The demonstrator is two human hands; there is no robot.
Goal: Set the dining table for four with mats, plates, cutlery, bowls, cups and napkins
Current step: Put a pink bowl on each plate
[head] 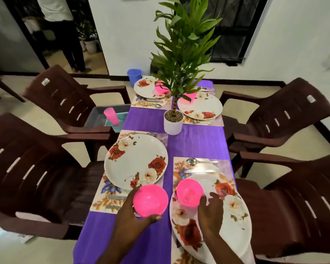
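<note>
My left hand point(131, 216) grips a pink bowl point(150, 200) from below, above the purple cloth between the two near settings. A second pink bowl point(189, 192) stands on the near right floral plate point(234, 225). My right hand point(211, 214) hovers just beside that bowl with relaxed fingers, holding nothing. The near left floral plate point(135, 161) lies bare on its mat point(103, 199). A spoon point(191, 161) and a knife point(204, 170) lie on the near right mat. Both far plates point(145, 90) point(200, 108) carry pink bowls, partly hidden by leaves.
A potted plant in a white pot point(173, 121) stands mid-table. A grey bin point(103, 119) on the left chair holds a pink cup point(111, 116) and teal napkins. A blue cup point(134, 76) sits at the far left. Brown plastic chairs point(46, 168) flank both sides. A person stands in the doorway.
</note>
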